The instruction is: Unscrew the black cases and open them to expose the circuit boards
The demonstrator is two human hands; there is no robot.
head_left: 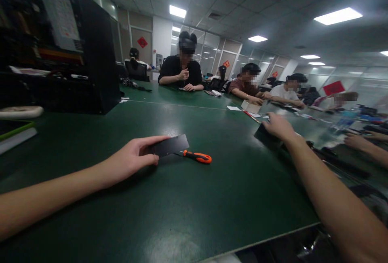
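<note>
1. The green table fills my view. It carries everything here, and other people sit along its far and right sides, busy with their own small parts.
2. A black cabinet stands at the far left, well apart from both hands.
3. My right arm stretches far forward to the right, with the right hand palm-down on a dark block near the table's edge. The fingers drape over it, but I cannot tell whether they grip or only rest.
4. My left arm lies low across the table. The left hand pinches the near end of a dark plate, thumb under and fingers over. I judge this grip lets the far end rest flat and steady on the table.
5. An orange-handled screwdriver lies just beside the plate, its tip toward the plate's edge and within easy reach.
</note>
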